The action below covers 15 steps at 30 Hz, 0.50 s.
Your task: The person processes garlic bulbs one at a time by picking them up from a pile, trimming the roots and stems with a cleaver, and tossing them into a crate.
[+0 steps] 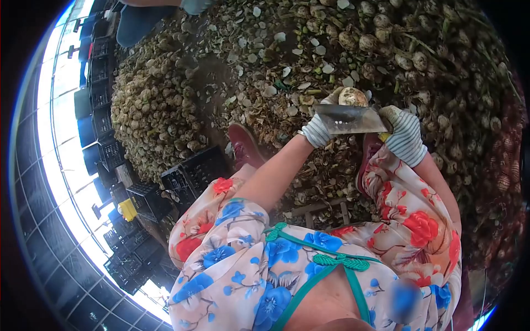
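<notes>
My left hand [321, 126], in a striped glove, holds a round whitish bulb [353, 97] with brown marks, its fingers partly hidden behind a blade. My right hand [402, 130], in a matching glove, is closed on the handle of a wide cleaver [351, 119]. The cleaver's blade lies level across the front of the bulb, between my two hands. A bit of yellow shows at the handle. Whether the blade's edge touches the bulb cannot be made out.
Bulbs with stalks [419, 60] are heaped at the right, and a pile of trimmed bulbs [152, 110] lies at the left. Cuttings [265, 91] cover the ground between. Black crates [146, 201] stand at lower left. Another person's gloved hand [195, 5] shows at the top.
</notes>
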{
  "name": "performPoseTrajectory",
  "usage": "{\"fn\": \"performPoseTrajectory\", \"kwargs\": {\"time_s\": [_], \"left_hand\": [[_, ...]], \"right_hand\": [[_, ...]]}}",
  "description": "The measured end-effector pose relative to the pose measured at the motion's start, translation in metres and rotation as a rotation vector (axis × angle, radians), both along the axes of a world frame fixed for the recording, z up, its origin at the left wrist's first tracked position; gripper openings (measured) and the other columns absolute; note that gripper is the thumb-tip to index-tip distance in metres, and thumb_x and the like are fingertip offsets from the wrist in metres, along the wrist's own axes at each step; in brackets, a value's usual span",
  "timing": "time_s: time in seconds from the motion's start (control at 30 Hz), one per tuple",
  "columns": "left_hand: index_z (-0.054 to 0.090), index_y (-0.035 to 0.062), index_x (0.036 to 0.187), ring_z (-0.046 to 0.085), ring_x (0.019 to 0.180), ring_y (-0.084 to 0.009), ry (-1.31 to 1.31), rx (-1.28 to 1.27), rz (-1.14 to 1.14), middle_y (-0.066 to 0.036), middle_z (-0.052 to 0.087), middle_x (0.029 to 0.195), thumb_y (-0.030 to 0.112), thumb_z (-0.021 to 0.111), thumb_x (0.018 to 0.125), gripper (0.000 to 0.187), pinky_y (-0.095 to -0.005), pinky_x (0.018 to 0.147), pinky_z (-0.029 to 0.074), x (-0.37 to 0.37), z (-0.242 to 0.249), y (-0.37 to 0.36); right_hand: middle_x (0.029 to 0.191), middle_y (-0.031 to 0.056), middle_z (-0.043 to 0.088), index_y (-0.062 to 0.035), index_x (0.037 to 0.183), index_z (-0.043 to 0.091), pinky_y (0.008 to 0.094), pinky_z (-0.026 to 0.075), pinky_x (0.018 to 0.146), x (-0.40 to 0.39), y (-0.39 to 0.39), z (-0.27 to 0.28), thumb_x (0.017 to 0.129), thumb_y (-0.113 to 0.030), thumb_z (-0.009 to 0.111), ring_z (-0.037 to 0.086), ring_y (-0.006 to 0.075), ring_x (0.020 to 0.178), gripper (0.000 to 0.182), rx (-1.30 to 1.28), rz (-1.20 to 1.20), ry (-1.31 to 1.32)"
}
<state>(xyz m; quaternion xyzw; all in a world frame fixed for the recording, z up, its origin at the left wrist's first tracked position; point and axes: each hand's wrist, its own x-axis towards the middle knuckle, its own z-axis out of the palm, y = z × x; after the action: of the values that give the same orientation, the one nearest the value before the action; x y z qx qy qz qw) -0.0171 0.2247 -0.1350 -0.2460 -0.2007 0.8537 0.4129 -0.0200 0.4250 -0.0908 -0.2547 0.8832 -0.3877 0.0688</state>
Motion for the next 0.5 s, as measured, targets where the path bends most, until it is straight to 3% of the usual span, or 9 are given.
{"fn": "performPoseTrajectory", "kwargs": {"time_s": [0.1,0.17,0.27,0.3,0.33,0.4,0.43,0.47,0.5], "left_hand": [[0.047,0.0022,0.111,0.056,0.089,-0.03,0.042,-0.051,0.013,-0.015,0.056,0.1,0.043,0.037,0.083,0.05,-0.0457,0.081,0.044,0.005,-0.001,0.007],[0.048,0.0022,0.107,0.054,0.091,-0.0295,0.047,-0.397,0.034,-0.015,0.055,0.1,0.038,0.04,0.082,0.045,-0.0437,0.079,0.045,0.011,-0.002,0.016],[0.049,0.002,0.102,0.053,0.094,-0.0287,0.085,-0.915,0.073,-0.015,0.055,0.1,0.031,0.045,0.082,0.036,-0.0408,0.077,0.047,0.007,0.011,0.027],[0.045,0.0119,0.107,0.047,0.098,-0.0227,0.273,-1.046,-0.024,-0.01,0.049,0.11,0.032,0.043,0.083,0.031,-0.042,0.088,0.04,0.006,0.021,0.024],[0.046,0.0151,0.105,0.044,0.102,-0.0201,0.243,-0.203,0.07,-0.005,0.051,0.106,0.032,0.048,0.081,0.03,-0.0403,0.089,0.039,-0.012,0.019,0.005],[0.046,0.014,0.101,0.045,0.099,-0.0192,0.107,-0.83,0.098,-0.002,0.052,0.102,0.027,0.051,0.077,0.028,-0.0402,0.091,0.038,-0.013,0.022,0.007],[0.045,0.0159,0.1,0.047,0.095,-0.0186,0.52,-0.68,0.127,0.0,0.052,0.098,0.022,0.049,0.074,0.028,-0.0427,0.095,0.034,-0.016,-0.019,-0.008],[0.044,0.0171,0.1,0.048,0.093,-0.0166,0.861,-1.387,-0.088,-0.001,0.052,0.095,0.016,0.046,0.07,0.03,-0.0432,0.094,0.037,-0.023,-0.019,-0.008],[0.044,0.0167,0.1,0.049,0.089,-0.0158,0.775,-1.399,0.066,-0.002,0.052,0.094,0.014,0.048,0.072,0.029,-0.0413,0.088,0.042,-0.018,-0.016,-0.008]], "right_hand": [[0.071,0.0128,0.055,-0.0055,0.082,0.055,0.0355,0.044,0.057,0.002,0.002,-0.007,0.052,-0.011,0.062,0.055,0.0308,0.066,0.032,-0.007,0.007,-0.038],[0.075,0.0136,0.057,-0.0053,0.083,0.055,0.036,0.045,0.06,0.003,0.007,-0.018,0.054,-0.009,0.062,0.055,0.0316,0.069,0.03,-0.049,-0.095,-0.082],[0.077,0.0162,0.059,-0.0052,0.087,0.054,0.036,0.045,0.06,0.008,0.039,-0.079,0.07,-0.016,0.062,0.056,0.0335,0.069,0.023,0.406,-0.343,-0.107],[0.077,0.0162,0.059,-0.0052,0.087,0.054,0.036,0.045,0.06,0.015,0.045,-0.088,0.07,-0.016,0.062,0.056,0.0335,0.069,0.023,0.403,-0.335,-0.11],[0.075,0.0156,0.059,-0.0054,0.088,0.054,0.035,0.046,0.06,0.026,0.043,-0.085,0.071,-0.019,0.062,0.057,0.0325,0.068,0.023,0.182,-0.363,-0.182],[0.073,0.015,0.06,-0.0056,0.089,0.055,0.034,0.046,0.059,0.018,0.043,-0.083,0.073,-0.023,0.063,0.057,0.0315,0.067,0.025,-0.042,-0.38,-0.213],[0.071,0.0139,0.059,-0.0059,0.086,0.057,0.0337,0.046,0.058,0.022,0.039,-0.08,0.072,-0.022,0.063,0.057,0.0299,0.066,0.023,-0.121,-0.404,-0.286],[0.068,0.0128,0.059,-0.0061,0.083,0.058,0.0333,0.046,0.057,0.028,0.033,-0.075,0.07,-0.022,0.064,0.058,0.0284,0.064,0.021,-0.201,-0.435,-0.362],[0.068,0.0128,0.059,-0.0061,0.083,0.058,0.0333,0.046,0.057,0.032,0.029,-0.067,0.07,-0.022,0.064,0.058,0.0284,0.064,0.021,-0.205,-0.437,-0.364]]}}
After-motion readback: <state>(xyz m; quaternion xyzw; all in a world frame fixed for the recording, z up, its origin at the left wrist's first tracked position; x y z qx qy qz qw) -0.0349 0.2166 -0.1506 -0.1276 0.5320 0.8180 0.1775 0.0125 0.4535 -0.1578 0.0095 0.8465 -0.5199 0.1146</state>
